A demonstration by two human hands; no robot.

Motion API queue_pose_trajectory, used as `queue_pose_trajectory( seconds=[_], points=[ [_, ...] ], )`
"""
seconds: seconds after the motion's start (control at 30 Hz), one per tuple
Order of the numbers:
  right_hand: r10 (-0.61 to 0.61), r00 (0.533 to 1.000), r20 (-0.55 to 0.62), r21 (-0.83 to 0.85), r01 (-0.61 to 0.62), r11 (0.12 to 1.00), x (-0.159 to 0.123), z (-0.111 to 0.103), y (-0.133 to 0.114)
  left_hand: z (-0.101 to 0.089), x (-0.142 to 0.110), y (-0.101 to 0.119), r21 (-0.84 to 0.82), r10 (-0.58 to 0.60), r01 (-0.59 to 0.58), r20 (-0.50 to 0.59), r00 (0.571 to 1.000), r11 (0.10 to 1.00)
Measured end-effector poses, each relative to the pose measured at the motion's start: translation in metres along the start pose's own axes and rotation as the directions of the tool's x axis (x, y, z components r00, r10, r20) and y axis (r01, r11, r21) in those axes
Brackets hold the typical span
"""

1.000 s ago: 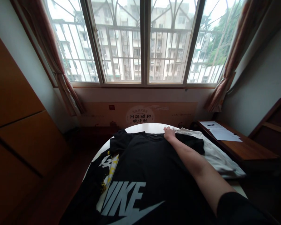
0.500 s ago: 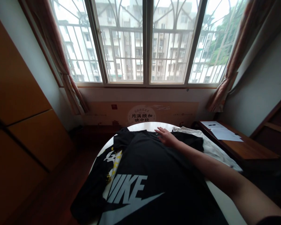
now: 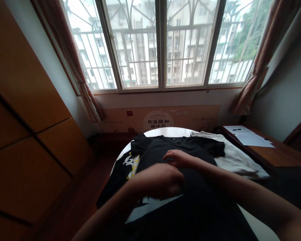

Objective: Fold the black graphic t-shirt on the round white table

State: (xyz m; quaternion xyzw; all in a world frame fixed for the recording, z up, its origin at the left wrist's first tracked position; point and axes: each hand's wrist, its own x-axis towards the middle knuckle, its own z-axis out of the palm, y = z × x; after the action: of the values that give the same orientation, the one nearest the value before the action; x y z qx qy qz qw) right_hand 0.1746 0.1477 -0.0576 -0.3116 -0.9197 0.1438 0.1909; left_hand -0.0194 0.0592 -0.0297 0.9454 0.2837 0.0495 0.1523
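Note:
A black T-shirt [image 3: 158,150] with a large grey logo lies spread out, its neckline toward the window. Over the middle of its chest, my right hand [image 3: 179,158] is held with fingers loosely bent and apart, holding nothing visible. My left hand [image 3: 163,180] crosses in front of it, above the printed logo; motion blurs it and its fingers are mostly hidden. Both forearms cover parts of the shirt, and much of the lettering is out of sight behind the left one. Whether either hand touches the cloth, I cannot tell.
The shirt lies on a round white table [image 3: 165,132]. Another black garment with yellow and white print [image 3: 127,161] is at its left, and a white garment [image 3: 237,160] at its right. Papers [image 3: 253,138] rest on a wooden side table [image 3: 278,155]. A window [image 3: 140,50] is ahead.
My right hand has drawn back from the shirt's neckline to its chest, its fingers now bent. My left hand has come into view from below. The view has shifted slightly left.

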Motion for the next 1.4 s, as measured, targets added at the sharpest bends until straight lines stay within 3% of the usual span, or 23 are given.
queue_pose_trajectory(
  seconds=[0.03, 0.07, 0.1, 0.13, 0.17, 0.27, 0.43, 0.53, 0.67, 0.77, 0.83, 0.9, 1.0, 1.1, 1.23, 1.33, 1.4],
  points=[
    [0.0, 1.0, 0.022, 0.001, 0.0, 1.0, 0.005, 0.007, -0.008, -0.028, -0.004, -0.035, -0.063, -0.134, 0.13, -0.068, 0.989, 0.99],
    [0.007, 0.999, 0.046, 0.004, -0.007, 1.0, 0.01, 0.015, -0.016, -0.052, -0.008, -0.069, -0.124, -0.315, 0.298, -0.157, 0.936, 0.946],
    [0.015, 0.997, 0.07, 0.009, -0.016, 1.0, 0.016, 0.025, -0.023, -0.07, -0.013, -0.101, -0.197, -0.527, 0.491, -0.24, 0.815, 0.849],
    [0.028, 0.995, 0.092, 0.016, -0.03, 0.999, 0.022, 0.034, -0.029, -0.083, -0.018, -0.129, -0.276, -0.705, 0.649, -0.275, 0.653, 0.709],
    [0.044, 0.993, 0.108, 0.023, -0.046, 0.999, 0.028, 0.044, -0.034, -0.089, -0.024, -0.154, -0.296, -0.767, 0.708, -0.284, 0.576, 0.641],
    [0.094, 0.988, 0.122, 0.035, -0.099, 0.994, 0.044, 0.072, -0.043, -0.083, -0.037, -0.21, -0.325, -0.863, 0.804, -0.274, 0.425, 0.499],
    [0.242, 0.965, 0.096, 0.021, -0.246, 0.969, 0.06, 0.098, -0.038, -0.056, -0.037, -0.271, -0.359, -0.949, 0.889, -0.239, 0.208, 0.285],
    [0.301, 0.952, 0.055, 0.009, -0.302, 0.953, 0.066, 0.104, -0.024, -0.05, -0.027, -0.297, -0.392, -0.961, 0.893, -0.244, 0.131, 0.221],
    [0.345, 0.939, -0.013, 0.016, -0.344, 0.939, 0.075, 0.106, 0.002, -0.048, -0.015, -0.318, -0.461, -0.948, 0.846, -0.28, 0.15, 0.27],
    [0.378, 0.922, -0.087, 0.178, -0.359, 0.916, 0.08, 0.107, 0.017, -0.049, -0.005, -0.327, -0.53, -0.933, 0.781, -0.312, 0.181, 0.329],
    [0.406, 0.904, -0.136, 0.302, -0.353, 0.886, 0.084, 0.108, 0.025, -0.049, 0.003, -0.33, -0.578, -0.911, 0.714, -0.344, 0.226, 0.395],
    [0.478, 0.864, -0.16, 0.485, -0.353, 0.8, 0.091, 0.108, 0.032, -0.049, 0.01, -0.331, -0.625, -0.882, 0.625, -0.38, 0.279, 0.468],
    [0.611, 0.785, -0.1, 0.738, -0.354, 0.575, 0.11, 0.106, 0.042, -0.05, 0.018, -0.325, -0.683, -0.838, 0.487, -0.419, 0.349, 0.544],
    [0.677, 0.736, 0.021, 0.841, -0.379, 0.386, 0.135, 0.1, 0.053, -0.053, 0.023, -0.311, -0.7, -0.778, 0.367, -0.452, 0.436, 0.613],
    [0.699, 0.694, 0.173, 0.915, -0.376, 0.146, 0.16, 0.083, 0.068, -0.056, 0.034, -0.282, -0.65, -0.643, 0.246, -0.487, 0.591, 0.719],
    [0.686, 0.684, 0.247, 0.926, -0.376, 0.041, 0.166, 0.069, 0.078, -0.052, 0.044, -0.257, -0.61, -0.525, 0.183, -0.446, 0.725, 0.771],
    [0.678, 0.682, 0.275, 0.924, -0.382, 0.011, 0.164, 0.063, 0.084, -0.049, 0.047, -0.246, -0.603, -0.469, 0.159, -0.4, 0.787, 0.781]
  ],
)
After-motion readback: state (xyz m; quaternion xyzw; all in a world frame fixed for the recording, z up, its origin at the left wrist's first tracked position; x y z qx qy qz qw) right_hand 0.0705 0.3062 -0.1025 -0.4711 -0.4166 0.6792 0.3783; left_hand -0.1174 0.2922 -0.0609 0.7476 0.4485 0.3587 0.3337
